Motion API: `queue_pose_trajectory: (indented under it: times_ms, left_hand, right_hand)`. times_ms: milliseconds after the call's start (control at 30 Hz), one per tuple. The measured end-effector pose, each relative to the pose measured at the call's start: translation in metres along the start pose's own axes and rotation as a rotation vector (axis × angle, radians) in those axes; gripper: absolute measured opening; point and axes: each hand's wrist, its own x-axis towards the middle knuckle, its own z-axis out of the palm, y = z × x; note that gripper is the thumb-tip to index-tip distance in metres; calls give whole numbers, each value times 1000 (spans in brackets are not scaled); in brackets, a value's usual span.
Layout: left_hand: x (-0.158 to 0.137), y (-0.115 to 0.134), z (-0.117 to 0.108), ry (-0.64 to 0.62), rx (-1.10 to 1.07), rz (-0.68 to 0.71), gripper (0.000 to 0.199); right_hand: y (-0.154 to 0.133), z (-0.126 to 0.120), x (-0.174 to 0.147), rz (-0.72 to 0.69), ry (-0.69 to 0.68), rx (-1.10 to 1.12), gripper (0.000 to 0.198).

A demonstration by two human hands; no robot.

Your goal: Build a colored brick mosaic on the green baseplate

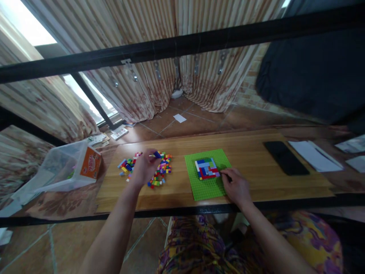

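Note:
My left hand (145,166) is above a loose pile of small coloured toy bricks (165,165), its fingers pinched on a dark blue brick (157,155). My right hand (236,185) rests at the right side of a green studded baseplate (203,192), with thumb and forefinger closed together. Those fingertips are close to the right edge of a flat block of joined bricks (207,168) in blue, light blue, red and white, which sits on the baseplate. Whether they touch it, or hold a small piece, I cannot tell.
A clear plastic box (64,161) with an orange label stands left of the wooden board (173,199). On the board's right lies a black phone-like slab (286,158), with white papers (315,156) beside it. A black bar (182,210) runs along the near edge.

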Motion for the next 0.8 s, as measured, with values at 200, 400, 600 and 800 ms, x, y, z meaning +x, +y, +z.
queue_pose_trajectory:
  times_ms: [200, 400, 600, 800]
  left_hand:
    - [-34, 32, 68, -136, -401, -73, 23]
    - [-41, 40, 102, -222, -498, -96, 28]
    - [-41, 46, 114, -307, -262, -21, 42]
    - [-40, 46, 125, -244, -176, 80, 44]
  right_hand:
    - [-3, -1, 1, 19, -13, 37, 23]
    - [-2, -1, 2, 9, -18, 42, 23]
    - [-1, -1, 2, 15, -28, 42, 22]
    - [-3, -1, 3, 23, -27, 51, 22]
